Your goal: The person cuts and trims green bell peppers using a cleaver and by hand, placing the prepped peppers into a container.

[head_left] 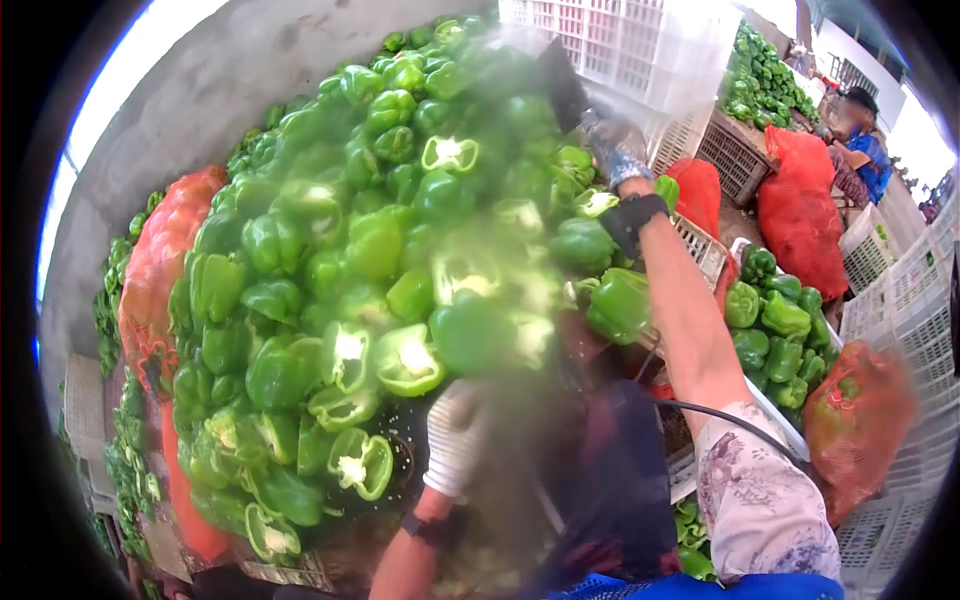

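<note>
My left hand (455,432), in a white striped glove, is low in the middle of the view at the edge of a large pile of green bell peppers (272,240). A whole pepper (475,332) is just above it, and cut pepper halves (408,360) lie to its left. A blur over the lens hides its fingers. My right hand (615,150), in a stained grey glove, reaches to the far right side of the pile. A dark flat shape (563,85) is just beyond its fingers; I cannot make out whether the hand holds it.
A white plastic crate (620,40) stands behind my right hand. Red mesh sacks (805,210) and a box of whole peppers (785,330) are at right. A filled orange mesh sack (165,270) borders the pile at left. Another person (865,145) is at far right.
</note>
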A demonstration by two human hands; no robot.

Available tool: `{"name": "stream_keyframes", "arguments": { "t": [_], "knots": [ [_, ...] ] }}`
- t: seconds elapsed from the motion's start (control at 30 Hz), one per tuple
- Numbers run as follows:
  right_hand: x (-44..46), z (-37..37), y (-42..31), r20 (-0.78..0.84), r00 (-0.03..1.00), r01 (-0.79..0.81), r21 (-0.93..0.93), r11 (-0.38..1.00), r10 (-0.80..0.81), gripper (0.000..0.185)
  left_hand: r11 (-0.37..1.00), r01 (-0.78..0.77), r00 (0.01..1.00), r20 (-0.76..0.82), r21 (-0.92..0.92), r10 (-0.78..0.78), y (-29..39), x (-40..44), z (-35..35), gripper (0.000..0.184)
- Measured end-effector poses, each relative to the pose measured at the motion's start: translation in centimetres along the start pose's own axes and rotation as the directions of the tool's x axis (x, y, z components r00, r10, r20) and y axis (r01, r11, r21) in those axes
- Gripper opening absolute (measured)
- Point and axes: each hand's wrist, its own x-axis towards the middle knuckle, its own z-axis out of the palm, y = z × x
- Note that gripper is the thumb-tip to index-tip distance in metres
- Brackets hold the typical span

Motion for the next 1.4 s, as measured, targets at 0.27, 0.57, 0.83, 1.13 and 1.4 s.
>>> {"name": "stream_keyframes", "arguments": {
  "t": [0.27,0.57,0.83,1.13,1.4],
  "knots": [
    [11.4,3.2,5.4,0.054,0.998,0.025,-0.277,0.961,-0.010,0.042,0.992,0.058,0.998,0.031,0.108,-0.062,0.9,0.5,0.1,0.019],
    [14.5,10.7,7.9,0.151,0.967,0.224,-0.119,0.967,-0.206,0.035,0.976,0.178,0.983,0.025,0.122,-0.182,1.3,0.7,0.4,0.019],
    [3.9,2.1,12.9,0.022,0.883,0.470,-0.038,0.882,-0.469,0.036,0.967,0.210,0.977,0.005,0.144,-0.213,2.3,0.5,1.4,0.021],
    [5.3,2.9,14.2,0.077,0.992,0.109,-0.158,0.981,-0.097,0.036,0.826,-0.125,0.983,0.183,0.549,0.027,10.7,13.5,-0.6,0.008],
    [4.0,4.4,12.1,0.040,0.945,0.323,0.031,0.946,-0.324,0.030,0.830,-0.147,0.987,0.029,0.537,0.156,7.0,40.5,4.3,0.047]
  ]
}}
